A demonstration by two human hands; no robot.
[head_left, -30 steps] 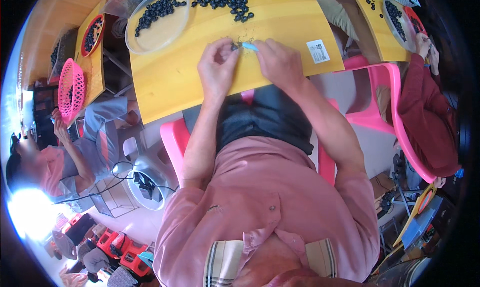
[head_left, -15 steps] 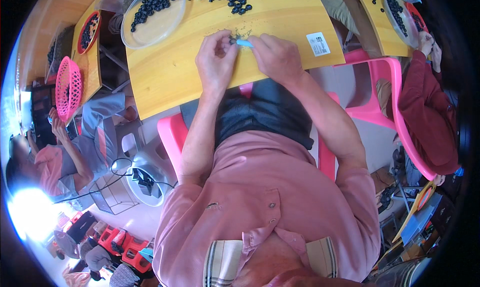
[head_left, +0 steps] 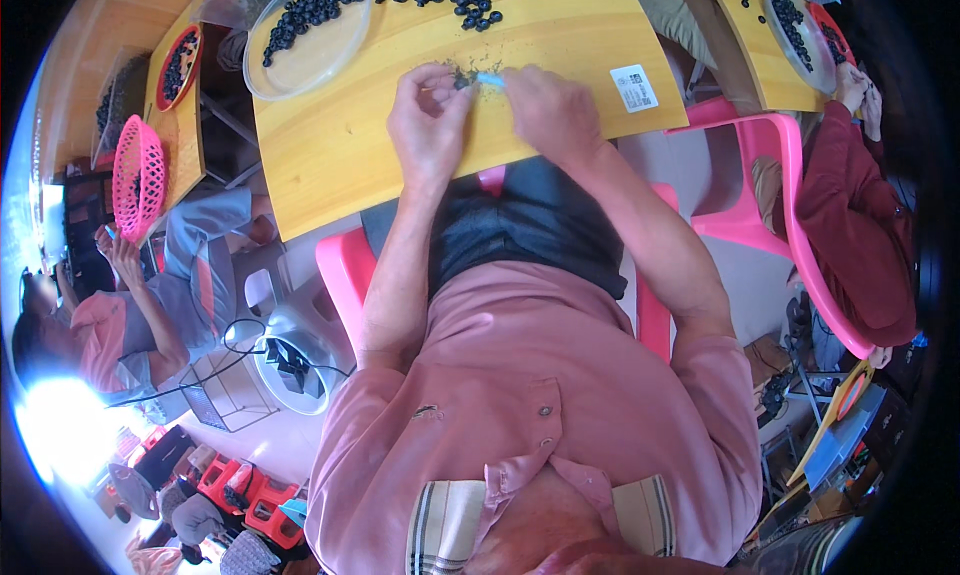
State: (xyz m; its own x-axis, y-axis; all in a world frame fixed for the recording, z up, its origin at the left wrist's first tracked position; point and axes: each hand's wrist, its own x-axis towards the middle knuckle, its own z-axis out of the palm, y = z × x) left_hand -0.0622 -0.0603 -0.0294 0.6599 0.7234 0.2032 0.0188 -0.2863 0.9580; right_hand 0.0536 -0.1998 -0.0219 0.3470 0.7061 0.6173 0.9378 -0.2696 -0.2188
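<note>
At the yellow table (head_left: 340, 145) before me, the left hand (head_left: 430, 125) apparently pinches a small dark piece (head_left: 462, 80), partly hidden; the right hand (head_left: 550, 115) grips a blue tool (head_left: 489, 79). Within 0.5 s, the tool has edged forward, remaining beside the piece: handling continues.

A white label (head_left: 635, 89) is stuck flat on the yellow desk (head_left: 340, 165), close to its right edge, and it has dark, blocky square patches and tiny grey lines of print, but the print is too small to read. On the chest of the pink shirt (head_left: 510, 345) there is a little dark mark (head_left: 428, 413), and I can't tell if it is letters or a picture. No words or numbers can be read anywhere else.
</note>
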